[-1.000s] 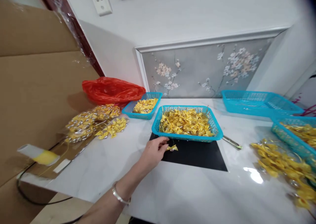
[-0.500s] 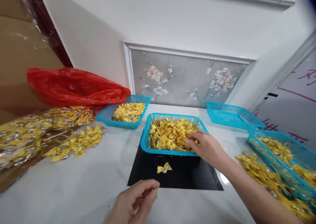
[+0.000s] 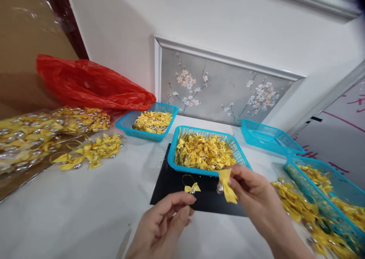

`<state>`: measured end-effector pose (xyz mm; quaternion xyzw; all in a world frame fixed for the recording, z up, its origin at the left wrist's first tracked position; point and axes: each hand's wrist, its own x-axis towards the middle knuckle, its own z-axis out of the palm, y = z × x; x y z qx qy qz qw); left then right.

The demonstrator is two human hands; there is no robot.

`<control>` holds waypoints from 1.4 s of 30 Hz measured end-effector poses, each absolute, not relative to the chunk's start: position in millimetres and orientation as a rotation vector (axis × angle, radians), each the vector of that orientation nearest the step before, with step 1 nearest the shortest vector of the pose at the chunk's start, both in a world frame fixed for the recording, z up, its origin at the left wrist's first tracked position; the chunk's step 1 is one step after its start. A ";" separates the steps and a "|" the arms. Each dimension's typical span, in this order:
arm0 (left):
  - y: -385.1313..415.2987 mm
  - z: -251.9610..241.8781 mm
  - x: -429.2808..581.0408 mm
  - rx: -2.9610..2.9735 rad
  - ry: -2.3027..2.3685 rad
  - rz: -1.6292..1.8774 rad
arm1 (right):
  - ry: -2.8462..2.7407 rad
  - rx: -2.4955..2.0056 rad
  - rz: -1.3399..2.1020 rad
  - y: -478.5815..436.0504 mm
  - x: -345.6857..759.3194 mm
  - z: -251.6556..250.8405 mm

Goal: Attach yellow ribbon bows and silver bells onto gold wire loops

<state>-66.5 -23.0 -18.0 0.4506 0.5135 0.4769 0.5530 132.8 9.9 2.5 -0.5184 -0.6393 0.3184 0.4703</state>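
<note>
My right hand [image 3: 253,194] pinches a yellow bow [image 3: 228,186] with a silver bell [image 3: 220,188], just in front of the full blue basket [image 3: 171,161]. Facing it, my left hand [image 3: 165,226] is half curled, thumb and forefinger slightly apart, and I see nothing between them. Beyond its fingertips another yellow bow [image 3: 196,188] with a bell and a thin gold loop [image 3: 183,180] lies on the black mat [image 3: 162,192]. Loose yellow bows [image 3: 202,150] fill the basket, whose front edge overlaps the mat.
Behind on the left are a smaller blue basket [image 3: 125,131] of bows and a red plastic bag [image 3: 94,86]. Bagged bows [image 3: 28,141] and a loose bunch [image 3: 94,150] lie left. On the right stand two more blue baskets [image 3: 268,135], with a pile of bows [image 3: 299,204] alongside.
My right hand has come from the basket's right edge toward me, now with a bow in it. My left hand has moved slightly right and forward, its fingertips parting. The view has tilted.
</note>
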 end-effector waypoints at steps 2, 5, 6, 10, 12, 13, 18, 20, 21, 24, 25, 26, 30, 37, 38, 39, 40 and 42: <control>-27.4 -7.8 -56.3 1.001 1.137 1.139 | -1.432 -1.203 0.950 -8.6 122.2 -4.6; -34.2 1.6 -46.3 0.970 1.044 1.118 | -1.329 -1.166 1.044 -27.9 109.2 -14.6; -36.3 2.8 -44.5 0.979 1.020 1.110 | -1.321 -1.171 1.026 -32.3 106.2 -17.3; -42.5 0.6 -42.0 1.052 0.959 1.105 | -1.405 -1.181 0.809 -42.2 102.3 -25.9; -44.6 -1.9 -42.2 1.095 0.950 1.086 | -1.470 -1.155 0.772 -44.1 104.3 -28.9; -45.3 -2.8 -42.5 1.113 0.962 1.072 | -1.499 -1.138 0.791 -44.8 106.0 -29.8; -44.5 -1.5 -45.5 1.225 1.099 0.994 | -1.466 -1.132 0.929 -54.0 120.0 -27.9; -42.5 -0.7 -46.5 1.276 1.105 0.952 | -1.352 -1.200 1.010 -60.8 125.6 -26.2; -41.5 -0.8 -46.5 1.294 1.100 0.939 | -1.305 -1.227 1.063 -64.1 127.7 -25.6; -40.1 -2.9 -44.6 1.314 1.065 0.906 | -1.261 -1.252 1.196 -71.2 130.1 -24.3; -40.2 -3.4 -43.4 1.309 1.050 0.895 | -1.269 -1.256 1.217 -72.5 129.8 -23.8; -40.5 -3.4 -42.2 1.304 1.030 0.885 | -1.278 -1.262 1.228 -73.3 129.3 -23.3; -42.2 2.2 -38.9 1.301 0.956 0.822 | -1.270 -1.279 1.227 -75.8 125.8 -20.8; -44.7 12.0 -34.8 1.152 0.988 0.836 | -1.264 -1.216 0.838 -91.4 104.9 -38.6; -45.5 11.6 -34.3 1.120 0.986 0.842 | -1.257 -1.205 0.797 -93.3 101.9 -42.4; -46.4 11.0 -33.9 1.094 0.984 0.846 | -1.241 -1.200 0.792 -94.7 99.8 -45.5; -47.2 10.1 -33.7 1.071 0.985 0.849 | -1.216 -1.203 0.820 -95.6 98.7 -47.4; -48.5 8.1 -33.7 1.034 0.990 0.868 | -1.153 -1.227 0.928 -96.2 99.5 -48.3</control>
